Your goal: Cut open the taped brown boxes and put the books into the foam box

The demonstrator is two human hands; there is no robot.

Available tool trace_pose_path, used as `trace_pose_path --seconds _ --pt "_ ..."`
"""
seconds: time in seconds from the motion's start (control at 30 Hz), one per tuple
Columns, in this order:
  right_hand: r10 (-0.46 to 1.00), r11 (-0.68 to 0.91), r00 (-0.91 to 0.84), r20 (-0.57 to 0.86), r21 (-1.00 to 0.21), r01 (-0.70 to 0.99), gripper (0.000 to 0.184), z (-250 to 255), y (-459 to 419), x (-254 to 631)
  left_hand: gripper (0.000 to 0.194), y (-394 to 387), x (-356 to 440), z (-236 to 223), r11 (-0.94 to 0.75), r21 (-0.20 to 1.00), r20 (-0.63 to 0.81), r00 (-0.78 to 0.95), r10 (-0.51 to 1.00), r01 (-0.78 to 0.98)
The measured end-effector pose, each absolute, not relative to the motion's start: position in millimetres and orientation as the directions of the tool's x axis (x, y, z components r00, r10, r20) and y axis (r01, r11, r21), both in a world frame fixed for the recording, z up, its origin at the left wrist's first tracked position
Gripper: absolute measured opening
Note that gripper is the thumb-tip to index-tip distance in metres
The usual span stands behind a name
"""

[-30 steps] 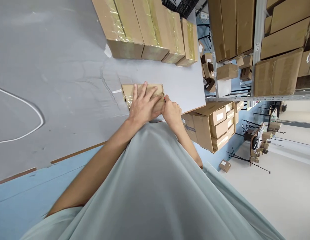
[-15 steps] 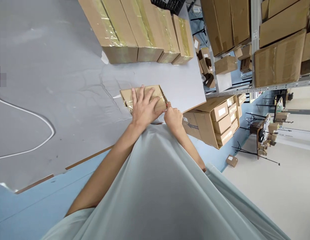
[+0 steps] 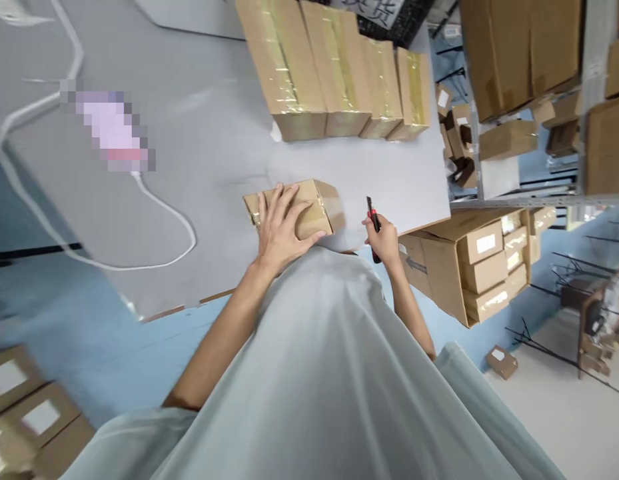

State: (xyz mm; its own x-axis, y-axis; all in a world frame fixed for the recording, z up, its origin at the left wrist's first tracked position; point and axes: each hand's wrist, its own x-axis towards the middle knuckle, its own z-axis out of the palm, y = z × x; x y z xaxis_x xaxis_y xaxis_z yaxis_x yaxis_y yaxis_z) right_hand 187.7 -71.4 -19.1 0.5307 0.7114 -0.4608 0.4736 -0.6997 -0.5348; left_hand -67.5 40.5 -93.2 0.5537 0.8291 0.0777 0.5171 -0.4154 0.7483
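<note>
A small taped cardboard box (image 3: 309, 212) lies on the grey table (image 3: 224, 147) close to my body. My left hand (image 3: 280, 230) rests on its top, fingers spread, the thumb near the front edge. To the right of the box, apart from it, my right hand (image 3: 384, 239) is closed around a red and black utility knife (image 3: 373, 215). The knife's dark tip points away from me, above the tabletop.
Several taped cartons (image 3: 334, 73) stand in a row at the table's far side. A white cable (image 3: 186, 227) curls across the left. Beyond the right edge sits a large open carton (image 3: 439, 267) holding smaller boxes, near a metal shelf (image 3: 519, 200).
My right hand has drawn the utility knife away from the box's right end, out to the right. My left hand stays on the box. The camera view has shifted, showing more on the left.
</note>
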Motion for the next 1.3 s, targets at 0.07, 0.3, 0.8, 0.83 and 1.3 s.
trace_pose_path --seconds 0.07,0.3,0.8,0.83,1.3 --pt "0.672 -0.724 0.523 -0.524 -0.612 0.318 0.026 -59 -56 196 0.076 39 -95 -98 -0.390 0.721 0.053 0.516 0.855 0.572" --pt "0.586 -0.760 0.375 -0.718 -0.648 -0.053 0.031 -126 -13 173 0.070 20 -143 -85 -0.280 0.723 -0.041 0.445 0.895 0.631" --pt "0.749 -0.657 0.402 -0.526 -0.666 0.353 0.032 -63 -25 177 0.054 -15 -124 -116 0.293 0.910 -0.290 -0.054 0.955 0.295" --pt "0.766 -0.642 0.392 -0.510 -0.631 0.435 0.030 -59 -25 179 0.051 -14 -120 -124 0.345 0.904 -0.337 -0.075 0.938 0.254" --pt "0.698 0.296 -0.322 -0.640 -0.152 0.943 0.041 11 50 67 0.014 -1 -119 -130 0.523 0.821 -0.489 -0.190 0.851 0.229"
